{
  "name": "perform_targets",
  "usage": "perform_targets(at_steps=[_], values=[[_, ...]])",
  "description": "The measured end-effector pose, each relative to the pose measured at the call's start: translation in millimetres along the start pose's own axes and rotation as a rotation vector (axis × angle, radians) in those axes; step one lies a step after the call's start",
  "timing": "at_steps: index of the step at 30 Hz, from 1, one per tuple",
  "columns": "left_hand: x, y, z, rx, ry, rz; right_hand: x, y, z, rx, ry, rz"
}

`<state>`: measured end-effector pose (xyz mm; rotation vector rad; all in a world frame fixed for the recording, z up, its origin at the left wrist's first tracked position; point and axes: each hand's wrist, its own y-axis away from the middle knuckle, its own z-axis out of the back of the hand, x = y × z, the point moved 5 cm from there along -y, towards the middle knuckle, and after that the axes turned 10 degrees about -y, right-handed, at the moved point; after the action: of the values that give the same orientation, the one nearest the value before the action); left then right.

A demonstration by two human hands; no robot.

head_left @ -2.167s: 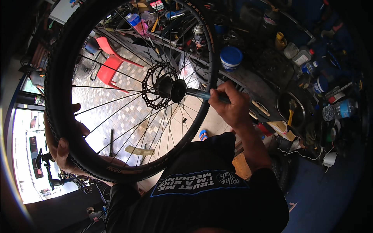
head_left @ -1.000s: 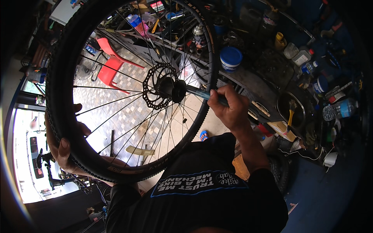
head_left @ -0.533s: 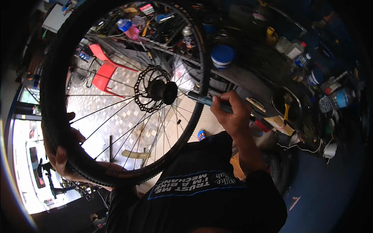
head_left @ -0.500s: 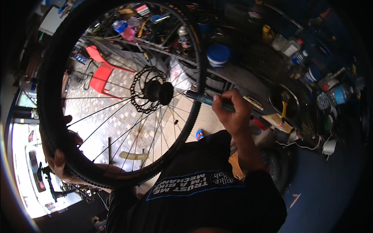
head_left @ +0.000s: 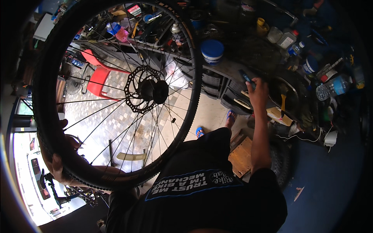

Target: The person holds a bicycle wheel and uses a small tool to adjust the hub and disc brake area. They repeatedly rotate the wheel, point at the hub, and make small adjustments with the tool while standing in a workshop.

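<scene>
A bicycle wheel with a black knobby tyre (head_left: 196,93) is held up in front of me, its spokes facing me. At its middle sit a black hub (head_left: 154,92) and a perforated disc brake rotor (head_left: 129,91). My left hand (head_left: 58,166) is closed round the tyre at the lower left; the tyre hides part of the fingers. To the right of the wheel, my right hand (head_left: 258,90) is over the bench edge with its fingers closed on a slim dark tool (head_left: 244,75). The tool's exact kind does not show.
The cluttered bench (head_left: 233,72) carries a blue-lidded white tub (head_left: 212,52), a round pan (head_left: 297,91) with a yellow-handled brush (head_left: 283,101), and several bottles. Through the spokes I see a red chair (head_left: 97,83). A wooden stool (head_left: 241,157) stands near my legs.
My right hand has drawn the slim tool away from the hub, rightward and up to the bench edge. The wheel has shifted slightly left, still in my left hand.
</scene>
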<state>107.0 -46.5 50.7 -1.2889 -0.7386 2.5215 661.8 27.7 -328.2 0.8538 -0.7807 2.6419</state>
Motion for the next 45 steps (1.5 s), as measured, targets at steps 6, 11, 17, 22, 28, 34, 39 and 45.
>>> perform_targets(at_steps=[6,11,17,22,28,34,39,45], values=[[-2.5,-1.8,-6.6,-0.052,-0.021,-0.034,-3.7,-12.5,-8.9,-0.013,0.246,0.066],[-4.2,0.9,3.3,-0.041,-0.108,0.000,135.2,-1.7,13.4,0.148,-0.448,0.237],[-4.4,-1.8,2.8,-0.040,-0.145,0.015,269.0,46.1,26.1,0.459,-0.712,0.514],[-3.5,-1.1,5.3,-0.029,-0.138,0.037,276.2,41.4,7.0,0.418,-0.654,0.587],[-4.0,0.2,3.8,-0.042,-0.127,0.038,279.9,38.1,1.9,0.424,-0.585,0.637],[-3.6,1.1,2.0,-0.097,-0.133,0.031,284.3,37.6,2.9,0.451,-0.493,0.684],[-5.5,7.0,-4.5,-0.220,-0.222,0.070,290.4,36.5,5.3,0.530,-0.524,0.612],[7.5,7.5,13.7,-0.157,-0.229,0.103,292.5,40.8,-1.0,0.631,-0.691,0.408]])
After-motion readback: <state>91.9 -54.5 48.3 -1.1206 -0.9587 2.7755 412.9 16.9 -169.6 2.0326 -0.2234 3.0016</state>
